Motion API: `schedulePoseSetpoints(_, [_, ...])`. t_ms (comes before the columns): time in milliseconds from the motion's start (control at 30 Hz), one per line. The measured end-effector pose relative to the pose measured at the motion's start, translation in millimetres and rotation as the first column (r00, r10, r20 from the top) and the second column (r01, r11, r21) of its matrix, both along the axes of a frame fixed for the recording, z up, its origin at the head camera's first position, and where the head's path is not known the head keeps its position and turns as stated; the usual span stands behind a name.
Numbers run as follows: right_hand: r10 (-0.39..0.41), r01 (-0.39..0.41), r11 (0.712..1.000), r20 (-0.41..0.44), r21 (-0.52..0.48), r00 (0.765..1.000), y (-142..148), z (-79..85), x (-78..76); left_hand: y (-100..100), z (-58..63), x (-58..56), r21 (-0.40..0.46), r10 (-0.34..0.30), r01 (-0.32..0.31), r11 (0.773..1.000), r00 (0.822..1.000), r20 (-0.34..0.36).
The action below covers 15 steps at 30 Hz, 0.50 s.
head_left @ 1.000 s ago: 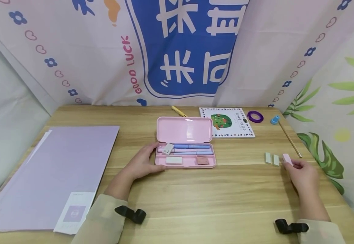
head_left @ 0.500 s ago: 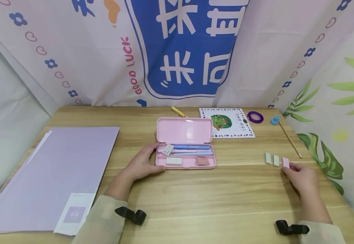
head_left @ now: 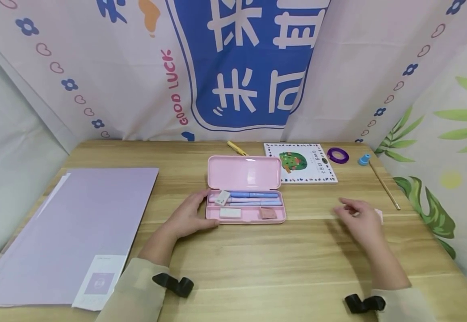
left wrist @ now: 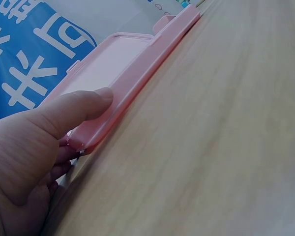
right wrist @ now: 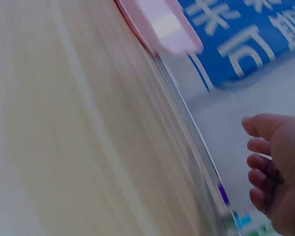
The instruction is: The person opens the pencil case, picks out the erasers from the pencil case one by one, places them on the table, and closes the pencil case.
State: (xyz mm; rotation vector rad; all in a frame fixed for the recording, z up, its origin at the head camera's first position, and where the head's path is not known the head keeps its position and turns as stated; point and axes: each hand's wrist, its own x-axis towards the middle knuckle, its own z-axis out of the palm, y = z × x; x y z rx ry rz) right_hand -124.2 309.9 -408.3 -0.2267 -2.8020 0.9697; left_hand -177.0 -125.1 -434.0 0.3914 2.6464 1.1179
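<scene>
Pink pencil case (head_left: 253, 221) lies open near the middle of the wood-grain table (head_left: 257, 268), its glossy lid (head_left: 233, 172) tipped back with a bright reflection on the inner face. A thin divider splits the base lengthwise. Behind it lie a blue pen (head_left: 253, 194) and a paler blue pen (head_left: 261, 202), with a white eraser (head_left: 222, 197) resting askew at their left ends; it bears small dark marks, too small to read. The front compartment holds a plain white rectangular eraser (head_left: 230, 213) on the left and a brownish-pink block (head_left: 268, 213) on the right.

The left hand (head_left: 189, 214) grips the case's left end, thumb against the front wall. The right hand (head_left: 361, 223) is above the table, well apart from the case, holding nothing, its fingers loosely bent; a pale pink block (head_left: 380, 216) is partly hidden behind it.

On the backdrop (head_left: 145, 89), pink capitals read "GOOD LUCK", and a blue panel (head_left: 201, 49) carries large white Chinese characters, the lower right one 可. A booklet (head_left: 326, 172) behind the case has a green cartoon and a sideways title too small to read. At left, a white sheet (head_left: 88, 295) on a lavender folder (head_left: 92, 214) shows a lavender square under a tiny illegible line.
</scene>
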Motion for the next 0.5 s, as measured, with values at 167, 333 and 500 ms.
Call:
schedulePoseSetpoints(167, [0.222, -0.223, 0.975, -0.038, -0.009, 0.974, -50, -5.9, -14.0, 0, -0.3, 0.4, -0.007, 0.004, -0.004, 1.000, 1.000, 0.003])
schedulePoseSetpoints(333, [0.356, -0.357, 0.933, -0.031, -0.050, 0.934, -89, -9.2, -23.4, 0, -0.6, 0.6, -0.006, 0.003, -0.003, 1.000, 1.000, 0.000])
schedulePoseSetpoints(500, [0.468, -0.468, 0.883, -0.038, -0.014, 0.883, -112, -11.7, -28.3, 0, 0.2, 0.4, 0.002, 0.002, -0.002, 1.000, 1.000, 0.005])
